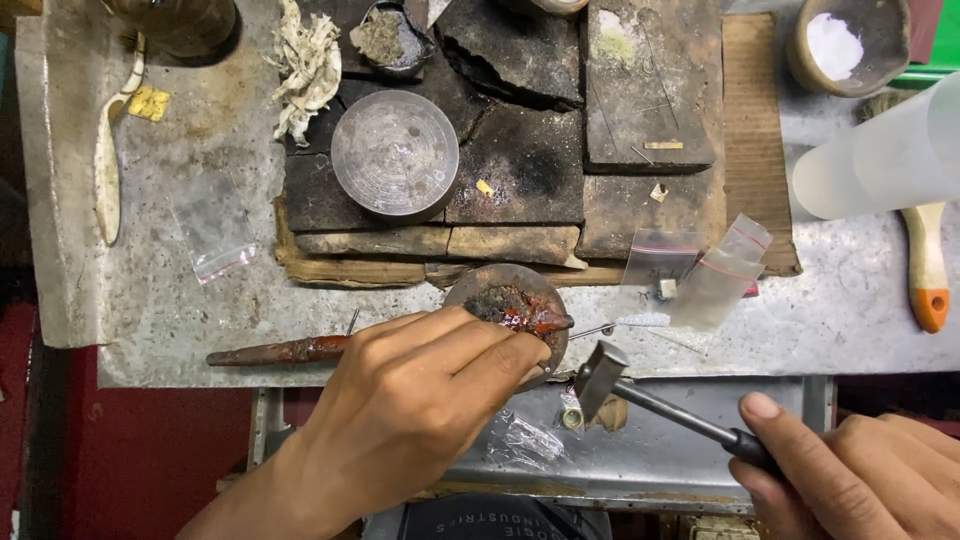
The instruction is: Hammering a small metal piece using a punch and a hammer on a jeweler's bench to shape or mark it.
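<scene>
Head view: the left hand [415, 400] pinches a reddish-brown, wax-crusted stick [300, 350] whose dark, lumpy tip [520, 312] rests on a round block [505, 290] at the near edge of the metal bench [160, 300]. Just right, the right hand [860, 480] grips a small hammer [610, 372], its head beside the tip.

Scuffed grey metal bench [150, 300] w/ charred blocks [520, 170], red floor [150, 450] below.

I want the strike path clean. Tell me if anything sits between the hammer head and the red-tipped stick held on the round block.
Nothing visible does. The hammer in the right hand hangs just right of the red-tipped stick, which the left hand pins on the round block. Only open bench lies between; the left fingertips sit close beside.
</scene>
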